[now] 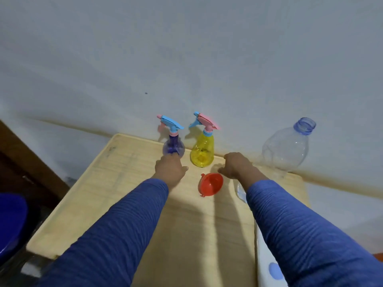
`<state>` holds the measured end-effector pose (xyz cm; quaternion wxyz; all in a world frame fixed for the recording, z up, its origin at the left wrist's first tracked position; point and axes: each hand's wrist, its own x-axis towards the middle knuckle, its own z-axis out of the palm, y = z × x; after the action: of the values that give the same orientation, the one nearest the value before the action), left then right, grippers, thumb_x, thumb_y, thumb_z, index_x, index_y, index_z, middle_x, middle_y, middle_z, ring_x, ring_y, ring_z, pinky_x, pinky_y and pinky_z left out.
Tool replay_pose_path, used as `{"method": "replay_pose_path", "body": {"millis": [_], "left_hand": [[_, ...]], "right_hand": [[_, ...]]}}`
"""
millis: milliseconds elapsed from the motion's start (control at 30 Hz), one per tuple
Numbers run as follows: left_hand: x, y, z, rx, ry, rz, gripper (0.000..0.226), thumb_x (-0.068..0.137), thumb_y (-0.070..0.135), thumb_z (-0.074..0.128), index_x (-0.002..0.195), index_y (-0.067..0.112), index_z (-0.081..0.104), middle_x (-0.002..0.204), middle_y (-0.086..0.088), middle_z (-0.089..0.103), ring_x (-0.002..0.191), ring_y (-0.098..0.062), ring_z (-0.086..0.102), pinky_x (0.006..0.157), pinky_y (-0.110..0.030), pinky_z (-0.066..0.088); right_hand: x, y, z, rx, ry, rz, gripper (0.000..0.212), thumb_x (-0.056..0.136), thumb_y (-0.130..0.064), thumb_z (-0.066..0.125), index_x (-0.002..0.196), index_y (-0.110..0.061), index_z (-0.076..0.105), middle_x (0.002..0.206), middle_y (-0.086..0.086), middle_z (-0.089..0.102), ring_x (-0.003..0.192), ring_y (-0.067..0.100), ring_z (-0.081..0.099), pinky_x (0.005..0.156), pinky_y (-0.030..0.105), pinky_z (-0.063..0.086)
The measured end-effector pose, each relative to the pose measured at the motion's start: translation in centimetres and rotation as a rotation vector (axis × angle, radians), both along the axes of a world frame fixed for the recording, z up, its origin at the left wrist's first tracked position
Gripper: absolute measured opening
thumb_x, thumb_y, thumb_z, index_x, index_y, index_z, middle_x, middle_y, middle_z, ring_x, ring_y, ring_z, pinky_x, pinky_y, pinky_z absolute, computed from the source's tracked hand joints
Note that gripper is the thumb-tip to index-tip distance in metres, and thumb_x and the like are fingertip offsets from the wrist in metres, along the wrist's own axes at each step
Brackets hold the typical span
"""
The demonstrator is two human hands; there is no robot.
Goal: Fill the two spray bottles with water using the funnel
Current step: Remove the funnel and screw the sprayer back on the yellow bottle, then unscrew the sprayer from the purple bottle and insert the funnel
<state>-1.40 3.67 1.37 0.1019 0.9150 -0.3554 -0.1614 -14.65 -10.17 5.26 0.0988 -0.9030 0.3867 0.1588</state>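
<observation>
Both spray bottles stand upright at the far edge of the bench, against the wall, out of the way while leaving the near surface free to work on. The purple bottle is on the left and the yellow bottle just beside it on the right, each with its trigger head on, so neither neck is open for filling yet. The red funnel lies on its side on the bench in front of the yellow bottle, between the two hands, within easy reach of either. The left hand reaches forward with its fingertips at the base of the purple bottle; the fingers are hidden behind the back of the hand, so whether they have closed on it I cannot tell. The right hand hovers palm down just right of the yellow bottle, fingers loosely bent and holding nothing. A big clear bottle with its cap off stands near the right corner, partly behind the right arm; it is probably the water source, though how much it holds is unclear. The likely first step is lifting the purple bottle forward to unscrew its head.
</observation>
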Motion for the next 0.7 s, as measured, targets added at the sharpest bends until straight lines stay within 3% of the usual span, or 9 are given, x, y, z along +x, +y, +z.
{"method": "replay_pose_path", "body": {"millis": [100, 233, 400, 700], "left_hand": [[-0.3, 1.6, 2.3, 0.045, -0.164, 0.003, 0.061, 0.090, 0.047, 0.053, 0.137, 0.012, 0.036, 0.140, -0.008, 0.042, 0.131, -0.027, 0.035, 0.104, -0.042, 0.032], [-0.4, 4.0, 5.6, 0.051, -0.244, 0.033, 0.064, 0.090, 0.046, 0.051, 0.139, 0.011, 0.031, 0.141, -0.008, 0.039, 0.137, -0.027, 0.026, 0.105, -0.042, 0.030], [-0.2, 5.9, 9.8, -0.003, -0.302, 0.073, 0.056, 0.091, 0.044, 0.050, 0.132, 0.008, 0.035, 0.135, -0.009, 0.043, 0.130, -0.027, 0.032, 0.099, -0.039, 0.034], [3.6, 5.4, 12.6, -0.148, -0.211, 0.073, 0.051, 0.094, 0.040, 0.049, 0.129, 0.005, 0.037, 0.132, -0.013, 0.043, 0.123, -0.027, 0.040, 0.095, -0.037, 0.038]], "right_hand": [[-0.5, 2.1, 1.7, -0.047, -0.123, 0.044, 0.058, 0.089, -0.028, 0.056, 0.140, -0.009, 0.035, 0.144, 0.011, 0.039, 0.132, 0.027, 0.039, 0.104, 0.036, 0.037], [-0.8, 4.6, 3.9, -0.089, -0.270, 0.097, 0.063, 0.088, -0.026, 0.057, 0.142, -0.010, 0.028, 0.146, 0.009, 0.035, 0.135, 0.026, 0.033, 0.104, 0.037, 0.035], [0.0, 6.5, 6.2, -0.101, -0.317, 0.096, 0.078, 0.087, -0.026, 0.058, 0.149, -0.012, 0.013, 0.150, 0.008, 0.028, 0.136, 0.026, 0.033, 0.103, 0.038, 0.037], [4.9, 7.0, 8.0, -0.109, -0.440, 0.063, 0.074, 0.087, -0.025, 0.058, 0.148, -0.013, 0.018, 0.151, 0.005, 0.027, 0.137, 0.023, 0.032, 0.106, 0.035, 0.034]]}}
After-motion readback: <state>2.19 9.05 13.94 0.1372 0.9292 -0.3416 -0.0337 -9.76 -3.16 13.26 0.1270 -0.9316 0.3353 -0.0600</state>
